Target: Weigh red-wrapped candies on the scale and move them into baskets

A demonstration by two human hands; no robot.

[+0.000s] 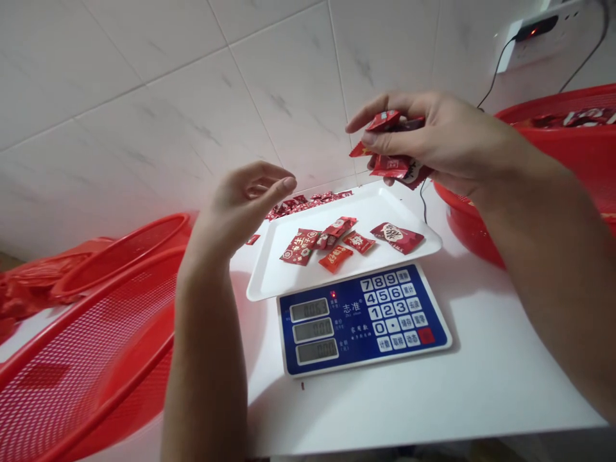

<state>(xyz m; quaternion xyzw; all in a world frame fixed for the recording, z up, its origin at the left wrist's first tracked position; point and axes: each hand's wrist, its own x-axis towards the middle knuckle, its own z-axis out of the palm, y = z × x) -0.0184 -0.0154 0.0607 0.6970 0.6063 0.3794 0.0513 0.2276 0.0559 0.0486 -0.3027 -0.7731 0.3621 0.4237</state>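
My right hand (433, 138) is closed around several red-wrapped candies (392, 163), held up above the right rear of the scale. Over the left rear edge of the white weighing tray (267, 280), my left hand (250, 199) hangs with its fingers loosely curled and the thumb apart; nothing shows in it. On the tray lie several red packets, among them a square one (299, 247), an orange-red one (335, 258) and a dark red one (397, 237). The blue digital scale (353, 359) carries the tray and has lit displays and a keypad.
Behind the tray, more red packets (308, 204) lie along the tiled wall. Red mesh baskets (103, 340) stand at the left beside red plastic bags (29, 279). At the right is a red basket (568, 138) with wrapped pieces. A cable runs from a wall socket (529, 51) behind the scale.
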